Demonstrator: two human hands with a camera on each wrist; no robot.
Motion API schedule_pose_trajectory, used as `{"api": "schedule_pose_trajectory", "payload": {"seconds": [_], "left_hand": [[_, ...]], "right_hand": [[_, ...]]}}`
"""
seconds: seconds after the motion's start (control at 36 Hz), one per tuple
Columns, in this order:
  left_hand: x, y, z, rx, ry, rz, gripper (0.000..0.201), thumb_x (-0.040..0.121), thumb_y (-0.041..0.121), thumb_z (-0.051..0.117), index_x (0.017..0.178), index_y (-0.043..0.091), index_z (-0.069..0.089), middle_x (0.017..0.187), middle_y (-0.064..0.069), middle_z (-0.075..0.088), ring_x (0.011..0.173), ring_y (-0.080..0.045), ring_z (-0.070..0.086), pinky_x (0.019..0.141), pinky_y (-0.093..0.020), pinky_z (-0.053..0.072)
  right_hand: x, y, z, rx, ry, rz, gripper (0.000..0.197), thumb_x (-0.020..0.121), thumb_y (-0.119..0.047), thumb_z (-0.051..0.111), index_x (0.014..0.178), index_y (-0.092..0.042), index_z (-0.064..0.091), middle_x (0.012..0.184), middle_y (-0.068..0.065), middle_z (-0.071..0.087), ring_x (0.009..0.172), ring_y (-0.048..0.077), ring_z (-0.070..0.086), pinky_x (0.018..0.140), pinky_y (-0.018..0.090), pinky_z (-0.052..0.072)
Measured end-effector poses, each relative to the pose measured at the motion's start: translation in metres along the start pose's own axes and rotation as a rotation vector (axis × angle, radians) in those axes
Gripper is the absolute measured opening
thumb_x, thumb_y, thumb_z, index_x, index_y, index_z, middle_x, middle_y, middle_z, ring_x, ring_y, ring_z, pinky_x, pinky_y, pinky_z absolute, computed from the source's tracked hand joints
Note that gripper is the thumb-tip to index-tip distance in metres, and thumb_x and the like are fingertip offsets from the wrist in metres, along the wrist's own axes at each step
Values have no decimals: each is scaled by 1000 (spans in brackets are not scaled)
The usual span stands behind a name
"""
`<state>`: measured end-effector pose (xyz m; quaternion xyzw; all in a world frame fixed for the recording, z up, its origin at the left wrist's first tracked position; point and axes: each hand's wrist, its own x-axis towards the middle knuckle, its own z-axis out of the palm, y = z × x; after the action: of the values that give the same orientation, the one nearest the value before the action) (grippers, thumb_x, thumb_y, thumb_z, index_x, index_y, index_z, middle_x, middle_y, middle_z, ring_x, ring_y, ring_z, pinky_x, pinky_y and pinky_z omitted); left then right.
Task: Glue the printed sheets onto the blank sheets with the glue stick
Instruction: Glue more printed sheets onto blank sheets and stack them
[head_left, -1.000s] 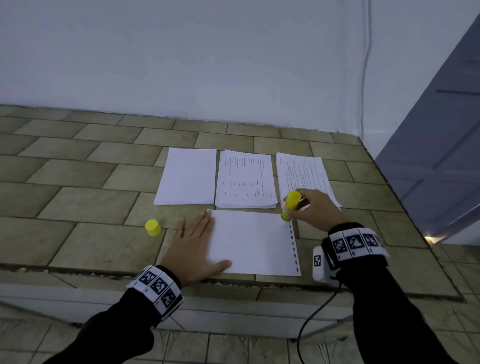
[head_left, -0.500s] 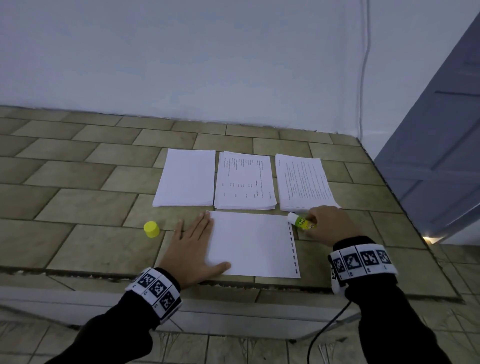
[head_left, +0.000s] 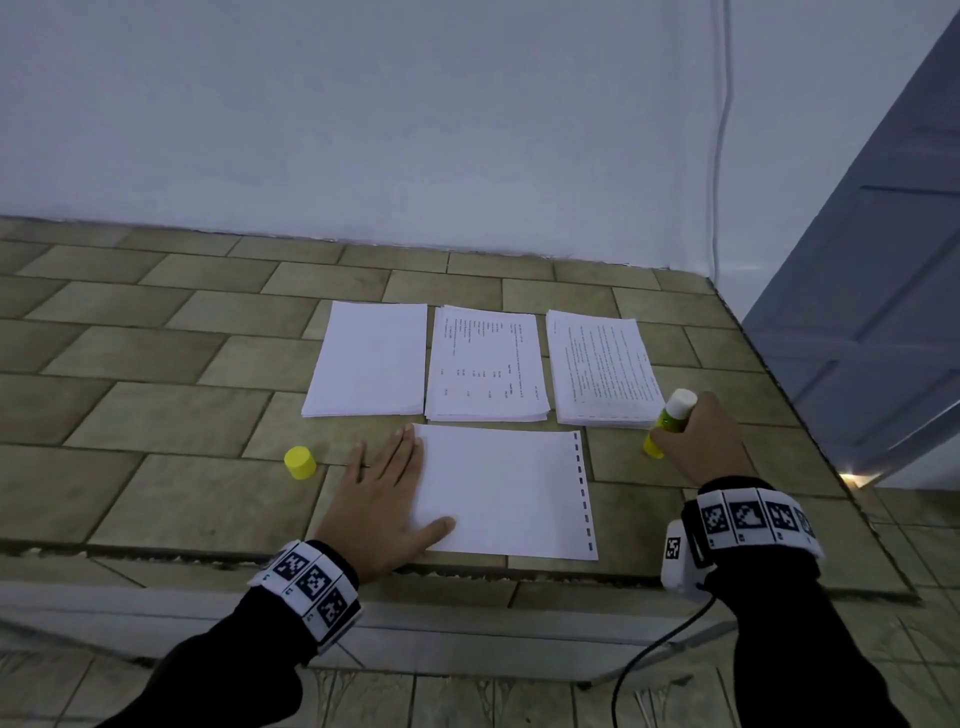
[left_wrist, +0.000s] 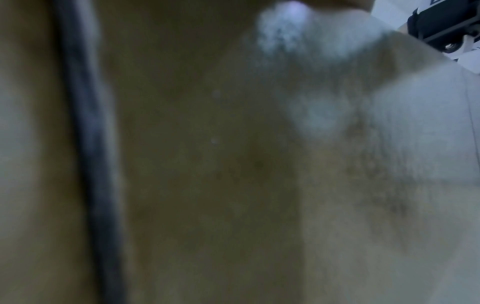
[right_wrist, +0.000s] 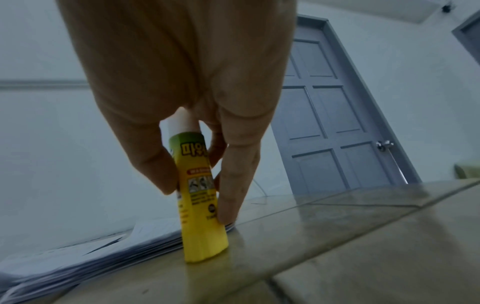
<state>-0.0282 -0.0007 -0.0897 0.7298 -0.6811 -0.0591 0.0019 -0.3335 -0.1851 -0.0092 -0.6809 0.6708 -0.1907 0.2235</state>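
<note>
head view first: my left hand (head_left: 382, 506) lies flat, fingers straight and spread, pinning the left edge of the sheet (head_left: 506, 493) nearest me on the tiled counter (head_left: 156, 431); that sheet shows blank, with a row of dark marks down its right edge; beyond it sit three stacks, a blank stack (head_left: 370, 359), a middle printed stack (head_left: 485, 366) and a right printed stack (head_left: 602, 369); the yellow cap (head_left: 300, 462) stands apart, left of my left hand; my right hand (head_left: 696, 447) has its fingers curled round the glue stick (head_left: 670, 422), which stands base down on the counter just beside the right stack's near corner, white tip up.

left wrist view: blurred and murky, pressed close to the surface; i cannot tell anything of the fingers from it.

right wrist view: fingertips (right_wrist: 228, 211) and thumb pinch the glue stick's barrel (right_wrist: 200, 197), its base touching the tile, tilted slightly, paper edges just behind it.

i judge the step in hand is parking the uncapped stick; next i would need to let go without tipping it, then lift a printed sheet and lay it square on the near one.
</note>
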Motion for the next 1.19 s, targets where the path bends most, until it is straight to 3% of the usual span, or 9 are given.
{"api": "schedule_pose_trajectory", "payload": {"seconds": [0.17, 0.28, 0.39, 0.5, 0.64, 0.69, 0.86, 1.0, 1.19], "left_hand": [[-2, 1, -2, -5, -9, 1, 119, 70, 87, -15, 155, 6, 3, 162, -7, -8, 151, -19, -4, 120, -50, -4], [-2, 4, -5, -28, -9, -5, 122, 67, 88, -18, 155, 6, 1, 162, -6, -10, 151, -17, -6, 119, -47, -9], [-1, 3, -6, -33, -18, -18, 122, 65, 89, -21, 155, 8, -4, 162, -4, -15, 150, -15, -12, 119, -45, -12], [-2, 2, -6, -37, -8, -26, 121, 66, 88, -22, 155, 8, -3, 162, -4, -13, 150, -15, -11, 119, -46, -11], [-1, 3, -6, -50, -12, -27, 121, 66, 88, -24, 155, 8, -3, 162, -4, -14, 150, -14, -11, 118, -44, -12], [-1, 4, -5, -31, -23, -28, 121, 65, 87, -25, 155, 8, -4, 161, -3, -15, 150, -14, -12, 118, -43, -13], [-2, 4, -6, -54, -12, -22, 120, 66, 87, -24, 155, 9, -4, 161, -2, -15, 150, -13, -11, 117, -42, -14], [-2, 3, -6, -69, -9, -29, 120, 65, 87, -25, 155, 10, -6, 161, -1, -17, 149, -12, -14, 116, -40, -17], [-2, 2, -3, -103, 14, -23, 118, 66, 88, -22, 155, 11, -5, 160, 2, -17, 150, -11, -12, 118, -40, -16]], "right_hand": [[0, 4, -1, 9, 0, 41, 42, 82, -13, 72, 113, 2, 47, 96, 15, 53, 85, 25, 49, 69, 33, 38], [-11, 7, -1, -59, -91, 124, 29, 81, -21, 73, 69, -8, 50, 64, 7, 51, 58, 17, 48, 52, 28, 34], [-26, -2, 6, -178, -269, 147, 28, 86, -35, 66, 75, -12, 53, 78, 9, 62, 72, 22, 61, 62, 29, 45], [-30, -34, 16, -180, -354, -39, 29, 89, -24, 61, 65, -10, 50, 66, 6, 58, 58, 16, 55, 61, 29, 50], [-10, -64, 32, -136, -145, -270, 9, 90, -8, 57, 81, -9, 59, 84, 5, 61, 81, 18, 59, 67, 21, 46], [4, -69, 40, -175, -89, -283, 3, 90, -8, 57, 92, -6, 59, 95, 8, 59, 91, 22, 57, 74, 26, 46], [32, -71, 65, -405, -237, -92, 49, 88, -37, 64, 119, -3, 47, 121, 16, 53, 113, 33, 53, 97, 43, 46], [38, -69, 71, -436, -248, -64, 51, 86, -39, 68, 118, -4, 50, 121, 16, 55, 113, 32, 54, 98, 45, 46], [45, -65, 63, -332, -186, -63, 25, 91, -25, 61, 105, -5, 54, 114, 14, 60, 105, 30, 58, 86, 35, 48]]}}
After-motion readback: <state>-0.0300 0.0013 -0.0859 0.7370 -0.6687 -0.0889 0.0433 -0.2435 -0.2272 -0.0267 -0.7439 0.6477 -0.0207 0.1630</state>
